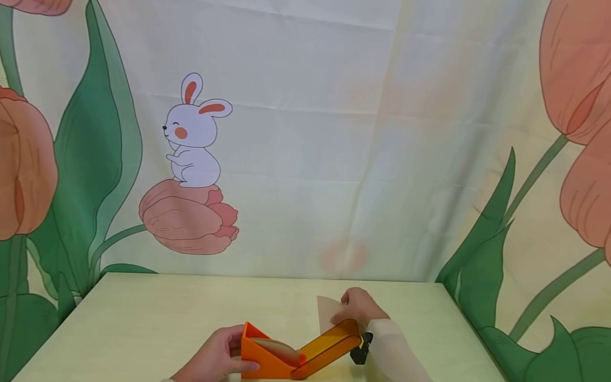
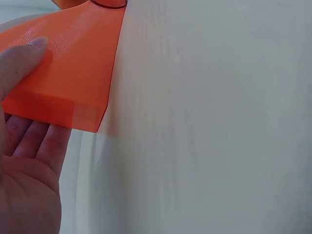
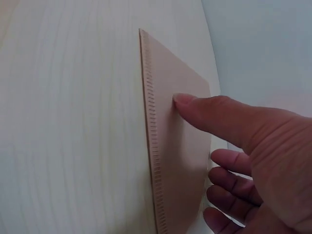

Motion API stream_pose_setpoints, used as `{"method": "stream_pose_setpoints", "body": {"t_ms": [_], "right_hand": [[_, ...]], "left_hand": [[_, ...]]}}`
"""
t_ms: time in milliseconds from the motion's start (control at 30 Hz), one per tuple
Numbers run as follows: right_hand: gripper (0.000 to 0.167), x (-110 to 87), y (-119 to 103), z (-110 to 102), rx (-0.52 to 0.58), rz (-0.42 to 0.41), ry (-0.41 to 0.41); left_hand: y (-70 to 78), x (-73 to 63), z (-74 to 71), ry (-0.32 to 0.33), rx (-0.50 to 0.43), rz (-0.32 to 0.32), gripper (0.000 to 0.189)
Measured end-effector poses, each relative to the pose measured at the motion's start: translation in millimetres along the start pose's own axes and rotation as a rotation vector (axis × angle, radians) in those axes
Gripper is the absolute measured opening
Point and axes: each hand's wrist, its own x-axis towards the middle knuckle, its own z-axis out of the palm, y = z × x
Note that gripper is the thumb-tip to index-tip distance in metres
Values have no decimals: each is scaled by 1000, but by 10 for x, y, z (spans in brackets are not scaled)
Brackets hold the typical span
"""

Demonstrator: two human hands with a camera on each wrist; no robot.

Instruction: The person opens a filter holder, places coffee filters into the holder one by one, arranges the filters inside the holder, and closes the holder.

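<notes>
My left hand (image 1: 220, 352) grips an orange holder (image 1: 264, 361) by its left end. In the left wrist view the thumb lies on one face of the holder and the other fingers reach behind it. Its amber see-through lid (image 1: 329, 347) is swung out to the right. Brown paper filters (image 1: 274, 349) lean inside the holder. Beyond the lid, my right hand (image 1: 360, 306) holds a flat brown coffee filter (image 3: 178, 146), thumb on its face and the other fingers at its far edge. A crimped seam runs along one side of this filter.
Both hands are over a pale wood-grain table (image 1: 191, 297). Behind it hangs a cloth backdrop (image 1: 296, 159) printed with tulips and a rabbit. A small black device (image 1: 361, 350) sits at my right wrist, beside the lid's end.
</notes>
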Motion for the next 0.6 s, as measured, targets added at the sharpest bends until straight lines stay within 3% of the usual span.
{"method": "stream_pose_setpoints", "body": {"t_ms": [367, 600], "right_hand": [[42, -14, -47, -15, -23, -2, -34], [57, 17, -2, 1, 4, 8, -25]], "left_hand": [[15, -7, -27, -28, -28, 1, 53], [27, 8, -28, -35, -21, 5, 53]]}}
